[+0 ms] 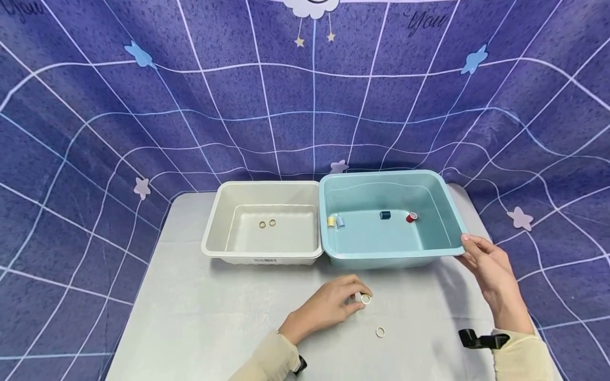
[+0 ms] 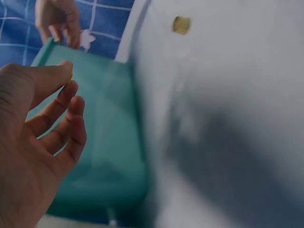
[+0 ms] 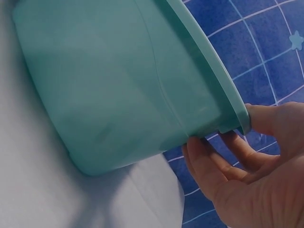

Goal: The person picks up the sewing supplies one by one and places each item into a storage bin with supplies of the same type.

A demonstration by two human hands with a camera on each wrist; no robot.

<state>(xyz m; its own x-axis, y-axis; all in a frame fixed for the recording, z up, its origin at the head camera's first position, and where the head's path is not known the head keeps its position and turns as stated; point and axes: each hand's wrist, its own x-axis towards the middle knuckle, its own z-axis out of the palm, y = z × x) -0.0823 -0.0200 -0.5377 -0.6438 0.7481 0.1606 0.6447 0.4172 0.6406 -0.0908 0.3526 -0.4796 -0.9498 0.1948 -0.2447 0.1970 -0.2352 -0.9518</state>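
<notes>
My left hand (image 1: 329, 301) pinches a small ring (image 1: 365, 299) between thumb and fingertips, over the table in front of the teal bin (image 1: 376, 256). In the left wrist view only a sliver of it shows at the fingertips. A second ring (image 1: 380, 332) lies on the table just nearer to me, looking gold and ridged in the left wrist view. With thumb at the rim and fingers beneath, my right hand (image 1: 493, 272) grips the front right corner of the teal bin. Inside that bin lie yellow (image 1: 331, 222), light blue (image 1: 340, 221), dark blue (image 1: 385, 215) and red (image 1: 412, 217) thread spools.
A white bin (image 1: 262, 254) stands against the teal bin's left side, with two gold rings (image 1: 262, 224) on its floor. Both bins are at the back of the pale-covered table (image 1: 181, 317). A blue patterned cloth (image 1: 286, 95) hangs behind and at the sides.
</notes>
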